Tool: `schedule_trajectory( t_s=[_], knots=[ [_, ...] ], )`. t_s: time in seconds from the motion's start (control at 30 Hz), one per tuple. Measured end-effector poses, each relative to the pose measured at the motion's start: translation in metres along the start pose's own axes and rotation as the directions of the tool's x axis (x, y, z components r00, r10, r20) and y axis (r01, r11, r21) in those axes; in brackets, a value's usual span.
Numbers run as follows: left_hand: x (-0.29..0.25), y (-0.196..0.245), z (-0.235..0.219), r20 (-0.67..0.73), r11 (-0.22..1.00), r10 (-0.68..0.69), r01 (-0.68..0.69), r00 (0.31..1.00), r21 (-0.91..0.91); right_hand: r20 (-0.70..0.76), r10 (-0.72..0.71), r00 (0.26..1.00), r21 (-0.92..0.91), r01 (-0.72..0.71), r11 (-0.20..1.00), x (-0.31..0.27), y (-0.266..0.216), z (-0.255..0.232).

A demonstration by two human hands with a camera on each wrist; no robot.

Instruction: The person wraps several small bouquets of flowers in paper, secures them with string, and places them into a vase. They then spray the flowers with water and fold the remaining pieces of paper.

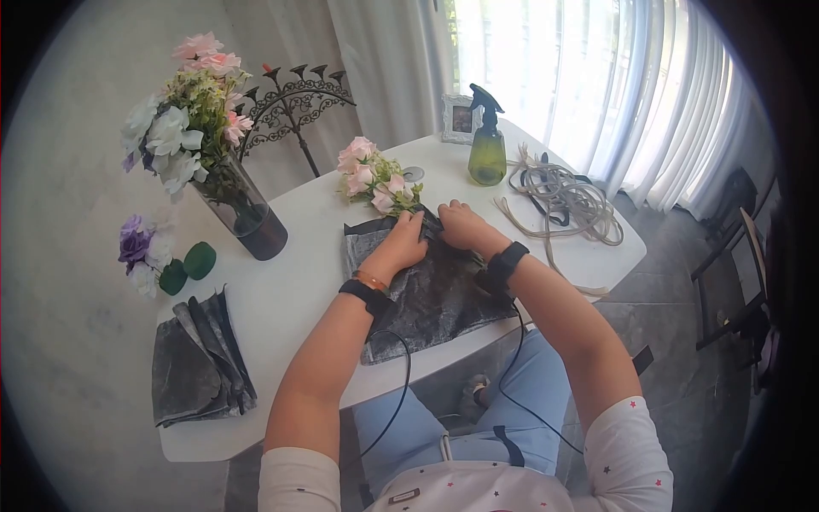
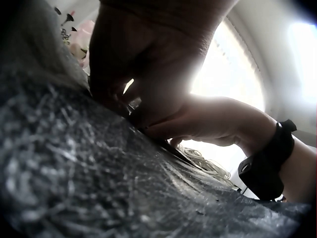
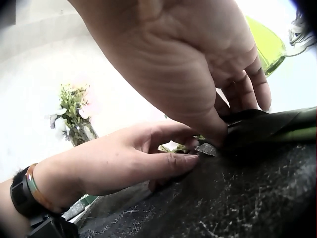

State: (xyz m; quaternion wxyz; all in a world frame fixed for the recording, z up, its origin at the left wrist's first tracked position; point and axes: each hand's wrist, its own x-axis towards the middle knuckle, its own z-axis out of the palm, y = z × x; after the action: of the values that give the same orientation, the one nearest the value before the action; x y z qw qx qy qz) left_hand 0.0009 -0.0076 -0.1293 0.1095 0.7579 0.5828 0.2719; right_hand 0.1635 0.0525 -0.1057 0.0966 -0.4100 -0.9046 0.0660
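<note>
Pink flowers point(image 1: 367, 175) lie at the top of a dark, crinkled sheet point(image 1: 435, 294) on the white table. My left hand point(image 1: 405, 241) is just below the blooms; in the right wrist view its thumb point(image 3: 178, 163) presses on the sheet's edge, fingers partly hidden. Beside it, my right hand point(image 1: 465, 229) bends its fingers over the bunch, thumb and fingers around the dark top of the green stems point(image 3: 297, 133). Both hands point(image 2: 143, 59) nearly meet in the left wrist view, where their grip is in shadow.
A tall vase point(image 1: 260, 230) of flowers, purple and white blooms point(image 1: 141, 247) and a folded dark sheet point(image 1: 200, 367) are on the left. A green spray bottle point(image 1: 488, 158), a picture frame point(image 1: 461, 118) and tangled ribbon point(image 1: 567, 205) lie beyond my right hand.
</note>
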Motion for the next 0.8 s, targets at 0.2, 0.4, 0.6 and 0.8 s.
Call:
schedule_trajectory(
  t_s=[0.2, 0.4, 0.6, 0.8],
  knots=[
    [0.002, -0.001, -0.001, -0.097, 1.0, 0.014, -0.014, 0.995, 0.003, -0.001, -0.018, 1.0, 0.05, 0.018, 0.999, 0.005, -0.011, 0.0],
    [0.014, 0.006, -0.027, -0.278, 0.972, 0.071, -0.004, 0.958, 0.233, -0.114, -0.092, 0.989, -0.071, 0.084, 0.994, 0.013, -0.018, 0.004],
    [0.04, -0.021, -0.03, -0.121, 0.874, 0.256, -0.176, 0.959, 0.453, -0.155, -0.128, 0.98, -0.064, 0.12, 0.991, 0.014, -0.017, 0.004],
    [0.036, -0.015, -0.024, -0.13, 0.819, 0.376, -0.263, 0.917, 0.51, 0.041, -0.088, 0.995, 0.189, 0.079, 0.979, 0.015, -0.001, -0.025]
  ],
)
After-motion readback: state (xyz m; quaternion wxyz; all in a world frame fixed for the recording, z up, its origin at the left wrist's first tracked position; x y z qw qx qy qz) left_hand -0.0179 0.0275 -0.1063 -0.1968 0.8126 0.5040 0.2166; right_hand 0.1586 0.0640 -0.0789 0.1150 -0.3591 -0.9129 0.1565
